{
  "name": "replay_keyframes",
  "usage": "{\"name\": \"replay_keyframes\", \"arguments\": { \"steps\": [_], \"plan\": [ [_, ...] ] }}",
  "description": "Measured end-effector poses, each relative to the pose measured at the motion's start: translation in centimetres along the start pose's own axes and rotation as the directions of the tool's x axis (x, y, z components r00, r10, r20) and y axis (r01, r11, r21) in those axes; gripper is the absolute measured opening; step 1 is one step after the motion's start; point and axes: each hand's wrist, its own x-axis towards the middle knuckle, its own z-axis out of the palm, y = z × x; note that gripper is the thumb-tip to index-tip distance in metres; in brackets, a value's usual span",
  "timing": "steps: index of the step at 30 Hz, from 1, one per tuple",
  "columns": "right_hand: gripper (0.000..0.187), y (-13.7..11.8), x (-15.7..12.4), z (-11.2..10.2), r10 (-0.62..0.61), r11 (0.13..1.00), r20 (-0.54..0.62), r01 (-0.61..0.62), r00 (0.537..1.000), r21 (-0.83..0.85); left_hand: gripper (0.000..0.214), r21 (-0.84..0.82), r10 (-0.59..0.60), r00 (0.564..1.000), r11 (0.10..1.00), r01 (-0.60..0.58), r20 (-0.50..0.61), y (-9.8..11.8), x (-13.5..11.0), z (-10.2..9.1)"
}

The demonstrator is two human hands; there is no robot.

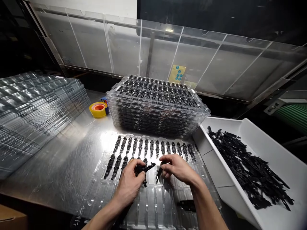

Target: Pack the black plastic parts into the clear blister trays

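A clear plastic tray (153,195) with narrow slots lies in front of me. Slim black plastic parts (146,147) fill its far row, and more sit at the left of the second row. Above that second row, my left hand (130,179) is closed around several black plastic parts (149,167), one sticking out to the right. Beside it, my right hand (176,167) pinches a single black plastic part (158,175), tilted over the slots. Another dark part (187,204) lies on the tray near my right forearm, which partly hides it.
Behind the tray rises a stack of filled clear trays (158,110). A white bin (225,188) of loose black parts stands at the right. Stacked clear trays (40,111) are on the left, with a yellow tape roll (98,110) nearby. A transparent panel (158,51) spans the back.
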Motion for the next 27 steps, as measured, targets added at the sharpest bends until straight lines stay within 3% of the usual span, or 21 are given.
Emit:
{"name": "replay_keyframes", "arguments": {
  "steps": [3,6,11,15,17,20,23,27],
  "plan": [
    [0.017,0.1,0.7,0.1,0.028,0.998,-0.053,-0.031,0.998,-0.063,0.021,0.009,0.024,1.000,1.000,-0.024,-0.002,-0.1,0.0,0.2],
    [0.017,0.0,1.4,1.2,0.008,0.987,-0.208,-0.041,0.978,-0.156,0.022,-0.014,0.007,1.000,1.000,-0.007,-0.001,-0.4,0.1,0.5],
    [0.024,0.7,0.6,2.9,-0.073,0.982,-0.346,0.007,0.936,-0.188,0.025,-0.223,-0.036,0.999,0.974,0.037,0.009,-1.0,0.3,1.1],
    [0.032,0.7,-1.0,3.3,-0.108,0.994,-0.354,0.096,0.929,-0.051,0.027,-0.414,-0.062,0.997,0.907,0.079,0.056,-0.6,0.4,1.6],
    [0.035,0.6,-1.5,3.4,-0.089,0.976,-0.355,0.152,0.930,0.154,0.029,-0.473,-0.057,0.988,0.873,0.117,0.140,0.0,0.2,1.9],
    [0.036,0.7,-1.6,3.5,-0.017,0.881,-0.391,0.199,0.920,0.429,0.034,-0.497,-0.067,0.963,0.846,0.194,0.261,0.7,-0.1,2.3],
    [0.039,1.5,-1.7,2.5,0.032,0.855,-0.432,0.199,0.901,0.478,0.036,-0.478,-0.101,0.953,0.847,0.234,0.286,0.7,-0.3,2.5],
    [0.039,2.8,-2.4,-0.1,0.044,0.868,-0.425,0.177,0.904,0.465,0.028,-0.415,-0.055,0.972,0.898,0.148,0.226,0.2,0.0,1.7]
  ]
}}
